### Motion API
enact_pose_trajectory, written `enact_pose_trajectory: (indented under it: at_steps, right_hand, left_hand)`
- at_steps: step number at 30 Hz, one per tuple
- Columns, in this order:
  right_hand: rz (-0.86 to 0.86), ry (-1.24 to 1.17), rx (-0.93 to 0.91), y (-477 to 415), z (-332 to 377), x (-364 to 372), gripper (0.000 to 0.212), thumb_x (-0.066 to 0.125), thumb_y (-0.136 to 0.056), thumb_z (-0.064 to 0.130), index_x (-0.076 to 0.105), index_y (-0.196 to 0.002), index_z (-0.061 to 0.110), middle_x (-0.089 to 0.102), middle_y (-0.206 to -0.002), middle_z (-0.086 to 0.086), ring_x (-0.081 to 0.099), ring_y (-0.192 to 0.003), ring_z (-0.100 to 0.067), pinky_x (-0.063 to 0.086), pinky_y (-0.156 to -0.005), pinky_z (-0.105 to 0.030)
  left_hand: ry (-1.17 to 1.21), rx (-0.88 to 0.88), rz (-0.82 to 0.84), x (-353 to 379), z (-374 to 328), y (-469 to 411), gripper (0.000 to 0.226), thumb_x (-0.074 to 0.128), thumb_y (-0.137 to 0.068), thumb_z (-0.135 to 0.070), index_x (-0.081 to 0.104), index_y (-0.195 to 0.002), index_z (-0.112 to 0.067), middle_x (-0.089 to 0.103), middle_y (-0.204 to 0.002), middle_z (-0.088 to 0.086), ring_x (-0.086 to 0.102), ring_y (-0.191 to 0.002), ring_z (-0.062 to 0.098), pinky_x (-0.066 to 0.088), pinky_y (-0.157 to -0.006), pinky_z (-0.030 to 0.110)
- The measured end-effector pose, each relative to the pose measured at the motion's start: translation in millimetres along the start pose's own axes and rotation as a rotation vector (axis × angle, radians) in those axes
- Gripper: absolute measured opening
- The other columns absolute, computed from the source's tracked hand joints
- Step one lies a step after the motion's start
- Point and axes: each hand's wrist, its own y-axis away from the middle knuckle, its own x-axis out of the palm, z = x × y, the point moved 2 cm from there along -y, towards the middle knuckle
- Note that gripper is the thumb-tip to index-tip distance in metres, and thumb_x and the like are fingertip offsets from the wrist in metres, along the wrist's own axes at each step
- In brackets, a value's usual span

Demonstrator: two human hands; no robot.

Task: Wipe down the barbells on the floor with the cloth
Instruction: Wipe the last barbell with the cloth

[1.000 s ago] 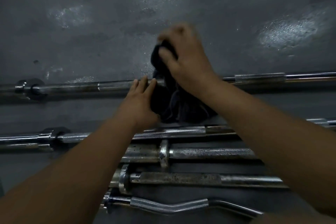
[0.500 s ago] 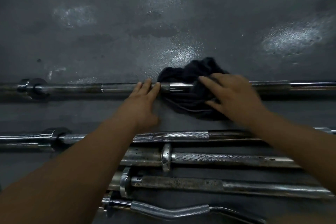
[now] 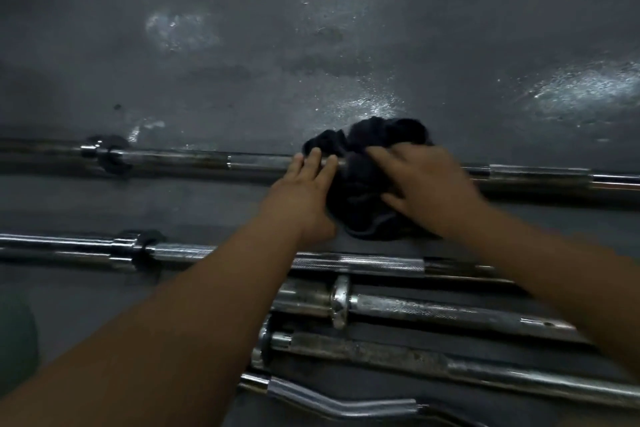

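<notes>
The cloth point(image 3: 367, 198) is showing black, with a thin grey hem line. The floor point(image 3: 311, 45) is reading mottled dark grey with pale speckled glints. The far bar point(image 3: 194, 161) is gleaming silver with dull brown stretches, its clip point(image 3: 114, 165) showing black. The second bar point(image 3: 363, 263) is shining chrome with fine knurled hatching. The third bar point(image 3: 450, 314) and fourth bar point(image 3: 381, 355) are looking dull silver, flecked with dark spots. The curl bar point(image 3: 332, 402) is shining silver. A blob point(image 3: 17, 340) is showing dark green.

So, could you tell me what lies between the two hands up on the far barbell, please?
In the head view, the bunched dark cloth lies between the left hand and the right hand, draped over the far barbell.
</notes>
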Motion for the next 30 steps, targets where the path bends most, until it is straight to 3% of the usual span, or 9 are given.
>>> enact_pose_trajectory:
  at_steps: [4,7,10,14,19,22,25,28,30]
  right_hand:
    - [0.027,0.141,0.125,46.6,-45.7,-12.4,0.077,0.077,-0.075,0.044,0.049,-0.14,0.013,0.062,-0.104,-0.019,0.061,-0.084,-0.04,0.049,-0.074,-0.047]
    - [0.002,0.133,0.067,-1.9,13.8,3.0,0.076,0.077,-0.071,0.042,0.051,-0.137,0.016,0.062,-0.109,-0.016,0.06,-0.092,-0.037,0.044,-0.078,-0.044]
    - [-0.042,0.063,0.058,-56.0,80.7,19.9,0.059,0.07,-0.079,0.033,0.055,-0.13,0.009,0.062,-0.1,-0.016,0.06,-0.084,-0.035,0.043,-0.07,-0.042]
    - [0.004,0.079,-0.069,-42.8,69.6,15.1,0.077,0.068,-0.078,0.042,0.044,-0.145,0.012,0.059,-0.111,-0.016,0.058,-0.093,-0.036,0.044,-0.078,-0.043]
    - [0.336,0.225,0.06,-30.5,40.0,-14.7,0.072,0.062,-0.087,0.048,0.029,-0.145,0.022,0.055,-0.121,-0.014,0.057,-0.105,-0.037,0.05,-0.085,-0.047]
    - [0.56,0.292,0.138,-74.4,70.2,-33.5,0.046,0.049,-0.099,0.032,0.036,-0.139,0.013,0.054,-0.129,-0.017,0.056,-0.114,-0.038,0.048,-0.087,-0.046]
    - [0.774,0.283,0.237,-102.8,100.7,-43.0,0.055,0.051,-0.1,0.024,0.032,-0.149,0.005,0.053,-0.136,-0.017,0.055,-0.123,-0.036,0.045,-0.098,-0.042]
    - [0.499,0.151,0.295,-76.8,92.3,-28.8,0.048,0.058,-0.094,0.022,0.043,-0.138,0.011,0.054,-0.127,-0.021,0.058,-0.111,-0.041,0.051,-0.092,-0.047]
    - [0.281,0.096,0.285,-40.3,75.2,-24.3,0.063,0.072,-0.084,0.026,0.046,-0.141,0.014,0.058,-0.12,-0.021,0.06,-0.101,-0.042,0.053,-0.087,-0.048]
  left_hand:
    - [0.052,0.01,-0.042,11.1,-0.9,9.0,0.109,0.071,-0.079,-0.028,-0.005,-0.158,-0.026,-0.017,-0.165,0.0,-0.014,-0.151,0.025,0.015,-0.123,0.041]
    - [0.096,0.03,-0.078,14.3,2.6,7.5,0.109,0.07,-0.08,-0.027,-0.005,-0.158,-0.021,-0.013,-0.165,0.0,-0.012,-0.152,0.023,0.011,-0.124,0.037]
    - [0.19,0.021,-0.146,10.7,20.6,2.9,0.113,0.074,-0.075,-0.029,-0.002,-0.158,-0.017,0.006,-0.166,0.004,0.002,-0.152,0.02,0.016,-0.123,0.039]
    - [-0.093,-0.013,-0.163,12.1,57.7,11.9,0.109,0.068,-0.08,-0.038,-0.007,-0.157,-0.025,-0.009,-0.166,-0.005,-0.004,-0.152,0.02,0.008,-0.122,0.047]
    - [-0.185,-0.037,-0.107,5.9,91.9,16.4,0.107,0.067,-0.081,-0.034,-0.011,-0.154,-0.04,-0.015,-0.165,0.001,-0.009,-0.152,0.027,0.005,-0.122,0.048]
    - [-0.232,0.013,-0.104,-0.4,90.8,8.3,0.099,0.064,-0.087,-0.033,-0.008,-0.155,-0.039,-0.008,-0.166,0.003,-0.002,-0.152,0.03,0.01,-0.12,0.046]
    - [-0.338,0.148,-0.13,-19.5,103.8,4.1,0.096,0.064,-0.085,-0.034,0.002,-0.157,-0.033,0.008,-0.165,0.001,0.016,-0.15,0.026,0.021,-0.118,0.043]
    - [-0.425,0.349,-0.058,-38.9,131.3,-0.2,0.096,0.062,-0.083,-0.026,0.002,-0.158,-0.025,0.008,-0.166,-0.002,0.024,-0.147,0.024,0.027,-0.117,0.04]
    - [-0.518,0.469,0.011,-44.7,154.8,-2.9,0.096,0.058,-0.085,-0.023,-0.005,-0.158,-0.022,-0.001,-0.166,0.0,0.022,-0.146,0.025,0.031,-0.115,0.039]
